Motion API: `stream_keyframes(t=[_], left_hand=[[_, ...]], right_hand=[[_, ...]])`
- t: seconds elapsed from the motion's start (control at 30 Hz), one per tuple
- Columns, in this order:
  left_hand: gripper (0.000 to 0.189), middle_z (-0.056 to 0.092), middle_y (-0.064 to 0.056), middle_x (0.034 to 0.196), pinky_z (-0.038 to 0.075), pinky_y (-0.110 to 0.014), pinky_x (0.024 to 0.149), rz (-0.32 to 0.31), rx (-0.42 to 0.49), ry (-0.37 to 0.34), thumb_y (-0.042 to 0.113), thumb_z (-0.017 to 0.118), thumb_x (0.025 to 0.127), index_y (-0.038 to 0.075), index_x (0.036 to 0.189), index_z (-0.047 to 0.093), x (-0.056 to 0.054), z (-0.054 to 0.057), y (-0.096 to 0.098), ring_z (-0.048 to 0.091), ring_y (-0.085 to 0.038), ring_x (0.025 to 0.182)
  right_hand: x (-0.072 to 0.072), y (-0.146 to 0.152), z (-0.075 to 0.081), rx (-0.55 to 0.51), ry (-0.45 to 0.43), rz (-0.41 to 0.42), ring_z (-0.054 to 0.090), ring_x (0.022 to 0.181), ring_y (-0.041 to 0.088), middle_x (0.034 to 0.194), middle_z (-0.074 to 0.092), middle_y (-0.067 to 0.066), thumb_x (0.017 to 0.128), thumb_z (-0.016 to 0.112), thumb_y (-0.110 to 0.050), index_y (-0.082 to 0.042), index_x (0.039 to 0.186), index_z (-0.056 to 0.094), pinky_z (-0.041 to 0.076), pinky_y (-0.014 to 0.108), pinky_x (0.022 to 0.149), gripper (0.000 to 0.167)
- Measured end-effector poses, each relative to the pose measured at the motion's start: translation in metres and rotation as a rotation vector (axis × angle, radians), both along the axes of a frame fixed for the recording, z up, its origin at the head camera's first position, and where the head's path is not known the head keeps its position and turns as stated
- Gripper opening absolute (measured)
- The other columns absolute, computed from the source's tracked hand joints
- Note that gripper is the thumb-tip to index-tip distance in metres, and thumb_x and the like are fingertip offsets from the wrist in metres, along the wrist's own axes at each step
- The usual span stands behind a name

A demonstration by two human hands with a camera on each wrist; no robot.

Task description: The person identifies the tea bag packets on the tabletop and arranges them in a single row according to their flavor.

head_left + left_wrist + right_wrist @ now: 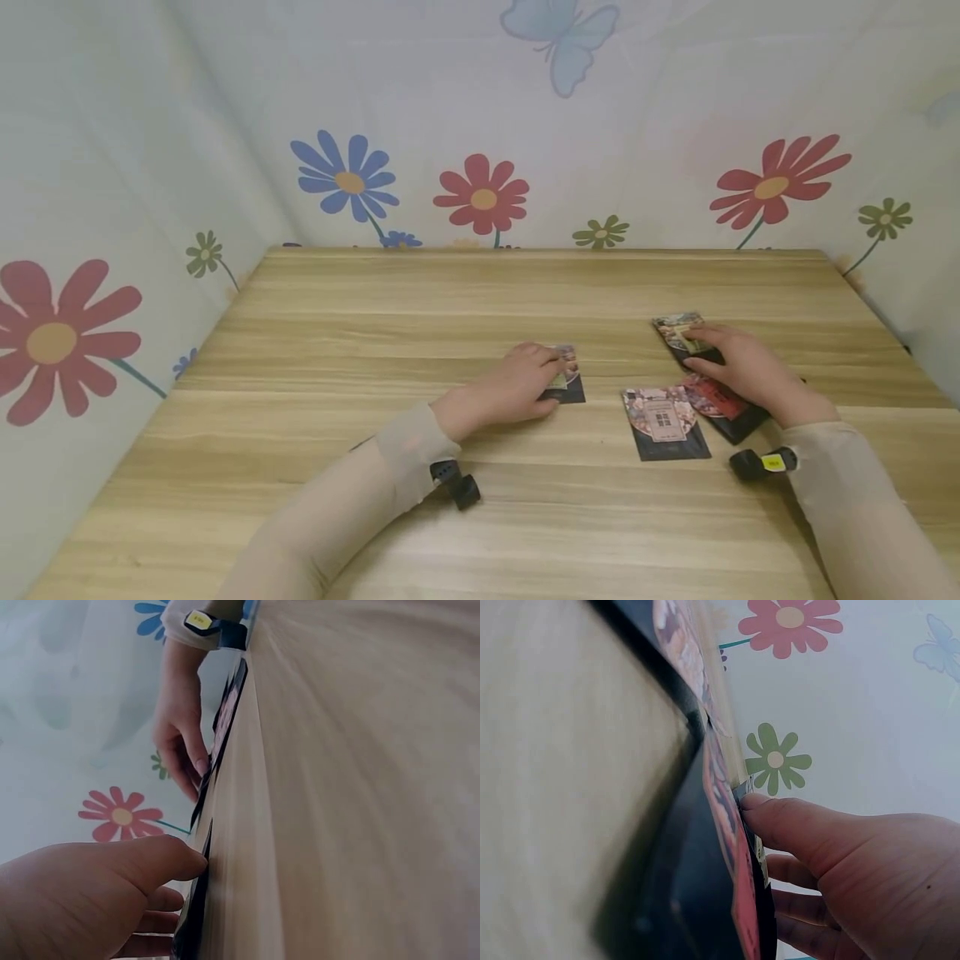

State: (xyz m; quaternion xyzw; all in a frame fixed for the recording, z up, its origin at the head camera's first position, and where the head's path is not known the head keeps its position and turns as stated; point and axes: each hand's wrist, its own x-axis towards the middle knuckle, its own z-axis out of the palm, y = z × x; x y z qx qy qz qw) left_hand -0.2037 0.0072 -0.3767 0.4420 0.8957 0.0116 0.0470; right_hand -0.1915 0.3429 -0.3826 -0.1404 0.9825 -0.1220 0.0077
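Several flat dark packets with floral prints lie on the wooden table. My left hand (517, 383) rests over a packet with a pale yellow-green label (568, 385), hiding its left part. In the left wrist view, that hand's thumb (184, 859) touches the packet's edge. At the right, my right hand (746, 367) lies with thumb and fingers on a packet with a yellowish label (671, 333), partly covering it. Below that hand is a red-label packet (720, 400), its corner beside a pink-label packet (666, 423). In the right wrist view, the thumb (780, 821) meets the yellowish-label packet's top.
The wooden table (375, 325) runs back to a pale curtain (420, 83) printed with flowers and a butterfly. Each wrist wears a black strap with a small camera, the left camera (465, 492) and right camera (746, 465) hanging close over the tabletop.
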Motion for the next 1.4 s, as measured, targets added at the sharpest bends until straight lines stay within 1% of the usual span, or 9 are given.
stream_keyframes(t=[0.1, 0.33, 0.57, 0.8, 1.03, 1.27, 1.4], left_hand=[[0.057, 0.045, -0.012, 0.148, 0.024, -0.037, 0.122, 0.002, 0.006, -0.015, 0.035, 0.056, 0.096, 0.005, 0.143, 0.045, -0.001, 0.0, -0.006, 0.04, -0.025, 0.139], [0.055, 0.045, -0.012, 0.148, 0.025, -0.036, 0.122, -0.019, 0.012, -0.022, 0.031, 0.055, 0.096, 0.003, 0.142, 0.045, -0.004, -0.003, -0.018, 0.039, -0.025, 0.14], [0.061, 0.045, -0.012, 0.148, 0.026, -0.036, 0.121, -0.011, 0.034, -0.039, 0.042, 0.056, 0.096, 0.003, 0.142, 0.046, -0.003, -0.002, -0.026, 0.039, -0.026, 0.139], [0.061, 0.047, -0.013, 0.146, 0.029, -0.037, 0.12, -0.016, 0.061, -0.029, 0.043, 0.057, 0.095, 0.001, 0.138, 0.05, -0.001, -0.001, -0.035, 0.041, -0.026, 0.138], [0.063, 0.045, -0.015, 0.147, 0.029, -0.038, 0.12, 0.01, 0.092, -0.068, 0.043, 0.058, 0.094, 0.001, 0.14, 0.048, 0.001, -0.001, -0.045, 0.04, -0.028, 0.138], [0.061, 0.047, -0.013, 0.146, 0.03, -0.037, 0.119, 0.026, 0.103, -0.05, 0.044, 0.059, 0.094, 0.002, 0.137, 0.051, 0.002, -0.003, -0.055, 0.042, -0.026, 0.137], [0.06, 0.048, -0.015, 0.144, 0.032, -0.038, 0.118, 0.031, 0.12, -0.055, 0.042, 0.061, 0.093, 0.001, 0.136, 0.052, 0.002, -0.003, -0.06, 0.044, -0.028, 0.135]], right_hand=[[-0.001, 0.001, -0.001, 0.001, 0.004, 0.003, 0.044, 0.125, 0.052, 0.135, 0.049, 0.035, 0.091, 0.065, -0.022, 0.004, 0.132, 0.053, 0.037, 0.065, 0.104, 0.051], [-0.001, 0.002, -0.002, 0.002, -0.007, 0.002, 0.043, 0.125, 0.053, 0.135, 0.047, 0.036, 0.091, 0.065, -0.022, 0.004, 0.133, 0.053, 0.036, 0.065, 0.104, 0.051], [-0.001, 0.001, -0.001, -0.008, -0.007, 0.007, 0.044, 0.125, 0.053, 0.135, 0.048, 0.036, 0.091, 0.065, -0.021, 0.006, 0.132, 0.053, 0.036, 0.065, 0.104, 0.051], [-0.001, 0.002, 0.001, 0.004, -0.036, -0.008, 0.041, 0.126, 0.054, 0.137, 0.045, 0.036, 0.092, 0.064, -0.026, 0.004, 0.134, 0.051, 0.034, 0.067, 0.104, 0.054], [-0.001, 0.001, 0.001, 0.011, -0.039, -0.013, 0.041, 0.126, 0.054, 0.137, 0.045, 0.036, 0.092, 0.064, -0.026, 0.003, 0.135, 0.051, 0.034, 0.067, 0.104, 0.054], [-0.001, 0.0, 0.001, 0.016, -0.035, -0.015, 0.042, 0.126, 0.054, 0.137, 0.045, 0.036, 0.091, 0.064, -0.026, 0.003, 0.135, 0.051, 0.035, 0.067, 0.104, 0.054], [-0.001, 0.001, 0.0, 0.011, -0.037, -0.015, 0.041, 0.126, 0.054, 0.137, 0.045, 0.036, 0.091, 0.064, -0.026, 0.003, 0.134, 0.051, 0.035, 0.067, 0.104, 0.054]])
